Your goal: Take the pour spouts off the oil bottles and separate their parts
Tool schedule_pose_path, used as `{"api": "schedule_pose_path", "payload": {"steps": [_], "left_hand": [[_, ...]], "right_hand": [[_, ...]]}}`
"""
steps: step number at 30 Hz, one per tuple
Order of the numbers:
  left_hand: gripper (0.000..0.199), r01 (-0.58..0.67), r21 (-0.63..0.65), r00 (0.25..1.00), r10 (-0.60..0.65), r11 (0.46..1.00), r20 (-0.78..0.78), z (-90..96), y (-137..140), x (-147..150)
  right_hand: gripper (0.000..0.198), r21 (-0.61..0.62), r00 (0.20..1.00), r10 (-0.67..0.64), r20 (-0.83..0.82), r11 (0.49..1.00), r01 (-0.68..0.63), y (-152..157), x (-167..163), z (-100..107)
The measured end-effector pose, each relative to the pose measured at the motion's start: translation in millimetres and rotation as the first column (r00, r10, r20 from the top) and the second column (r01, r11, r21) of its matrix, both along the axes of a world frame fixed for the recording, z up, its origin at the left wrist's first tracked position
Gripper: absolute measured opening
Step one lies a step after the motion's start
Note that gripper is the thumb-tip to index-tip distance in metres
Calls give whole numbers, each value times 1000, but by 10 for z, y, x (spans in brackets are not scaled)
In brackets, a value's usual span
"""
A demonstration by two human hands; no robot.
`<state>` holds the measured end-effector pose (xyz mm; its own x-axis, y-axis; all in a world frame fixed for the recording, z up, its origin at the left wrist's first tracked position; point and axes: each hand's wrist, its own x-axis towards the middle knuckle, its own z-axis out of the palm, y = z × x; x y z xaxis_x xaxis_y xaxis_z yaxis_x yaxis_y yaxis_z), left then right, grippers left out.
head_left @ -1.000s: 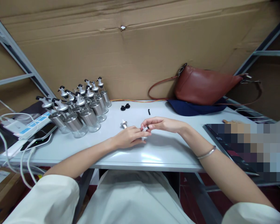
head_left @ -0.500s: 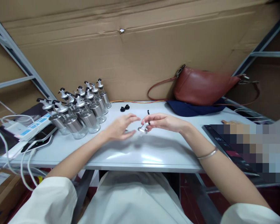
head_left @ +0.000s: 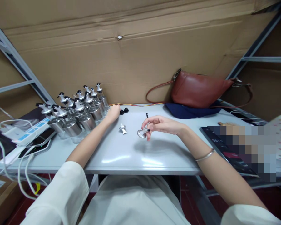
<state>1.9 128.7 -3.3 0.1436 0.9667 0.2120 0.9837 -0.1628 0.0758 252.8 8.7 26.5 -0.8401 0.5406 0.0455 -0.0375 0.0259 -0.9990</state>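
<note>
My right hand [head_left: 158, 124] pinches a silver pourer spout [head_left: 141, 133] above the table, its round disc tilted to the left and a black tip by the fingers. My left hand [head_left: 114, 113] reaches to the back of the table, beside two small black caps [head_left: 124, 111]; its fingers are largely hidden behind the hand, and whether it holds anything cannot be seen. A second pourer spout [head_left: 123, 128] lies on the white table [head_left: 128, 150] between the hands. Just beyond my right fingers is a small black piece [head_left: 147, 115].
Several glass bottles with steel sleeves and spouts [head_left: 86, 121] stand at the left. Beside them are a power strip [head_left: 32, 131] and white cables. A brown leather bag [head_left: 199, 89] rests on dark blue cloth [head_left: 189, 112] at the back right. A tablet-like screen [head_left: 221, 150] lies at the right.
My left hand has moved away from the right hand, back and left toward the black caps, uncovering the spout on the table. The right hand still holds its spout, now turned with its disc facing more sideways.
</note>
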Motion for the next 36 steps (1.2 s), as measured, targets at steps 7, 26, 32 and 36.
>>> {"api": "schedule_pose_path", "payload": {"steps": [7, 26, 32, 36], "left_hand": [[20, 10, 14, 999, -10, 1000, 41, 26, 27, -5], [9, 354, 355, 514, -497, 866, 699, 60, -1118, 113], [17, 346, 360, 320, -469, 867, 823, -34, -1082, 81], [24, 387, 379, 295, -502, 840, 813, -129, -1073, 104]], "right_hand": [[33, 9, 997, -39, 64, 999, 39, -24, -44, 24], [25, 588, 899, -381, 214, 785, 193, -81, -290, -105], [36, 776, 867, -349, 356, 627, -67, -219, -558, -209], [19, 783, 849, -357, 390, 614, -102, -216, -557, -248]]}}
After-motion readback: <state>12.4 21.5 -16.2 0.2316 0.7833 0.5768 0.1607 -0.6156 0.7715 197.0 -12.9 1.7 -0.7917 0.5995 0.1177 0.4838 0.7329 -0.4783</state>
